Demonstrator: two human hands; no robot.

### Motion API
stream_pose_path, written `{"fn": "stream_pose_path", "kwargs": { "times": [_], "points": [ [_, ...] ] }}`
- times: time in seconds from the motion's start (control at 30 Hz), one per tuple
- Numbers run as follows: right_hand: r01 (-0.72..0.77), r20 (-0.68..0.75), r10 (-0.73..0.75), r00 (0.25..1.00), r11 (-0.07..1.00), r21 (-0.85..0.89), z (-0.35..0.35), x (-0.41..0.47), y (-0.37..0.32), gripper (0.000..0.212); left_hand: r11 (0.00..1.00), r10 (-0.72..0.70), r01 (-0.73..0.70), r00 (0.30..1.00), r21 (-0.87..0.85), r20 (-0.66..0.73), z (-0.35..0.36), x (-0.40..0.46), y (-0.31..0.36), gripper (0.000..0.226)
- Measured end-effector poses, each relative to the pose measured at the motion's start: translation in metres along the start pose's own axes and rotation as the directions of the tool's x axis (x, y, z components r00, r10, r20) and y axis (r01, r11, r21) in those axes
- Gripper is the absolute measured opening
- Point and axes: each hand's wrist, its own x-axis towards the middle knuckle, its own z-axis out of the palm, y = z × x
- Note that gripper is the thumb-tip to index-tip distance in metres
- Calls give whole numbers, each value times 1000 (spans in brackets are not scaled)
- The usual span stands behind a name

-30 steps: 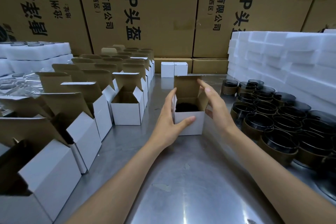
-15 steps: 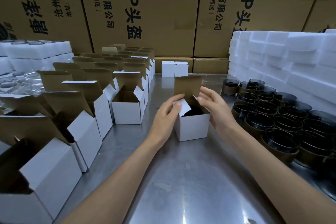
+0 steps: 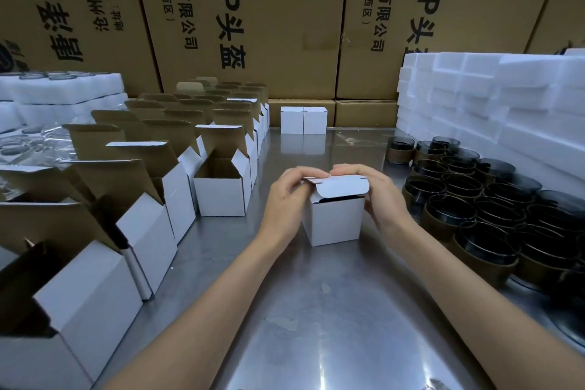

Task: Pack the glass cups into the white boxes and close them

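Note:
A small white box (image 3: 335, 222) stands on the steel table (image 3: 316, 310) in the middle. Its top lid is folded down, with the tuck flap hanging over the front edge and a dark gap beneath it. My left hand (image 3: 288, 199) grips the lid's left side and my right hand (image 3: 380, 196) grips its right side and the box wall. A dark glass cup inside is mostly hidden. Several dark glass cups with tan bands (image 3: 493, 212) crowd the right side. Two closed white boxes (image 3: 303, 120) stand at the back.
Rows of open white boxes (image 3: 221, 190) with raised brown flaps line the left side. White foam blocks (image 3: 506, 111) are stacked at the right rear, and more foam (image 3: 63, 89) with clear plastic lies far left. Big cardboard cartons (image 3: 253, 19) form the back wall.
The side flaps went in, then the tall lid came down over the opening. Both hands moved from the box's sides up onto the lid. The box shifted slightly nearer.

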Motion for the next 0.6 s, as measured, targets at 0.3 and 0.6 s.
{"fn": "stream_pose_path", "kwargs": {
  "times": [0.3,0.6],
  "points": [
    [72,1,-72,997,997,-27,-1,-3,0,39,973,169,-180,982,147,85,1,-10,-9,35],
    [136,60,-134,989,990,-39,4,0,5,31,979,121,-123,992,163,23,2,-9,-4,28]
  ]
}}
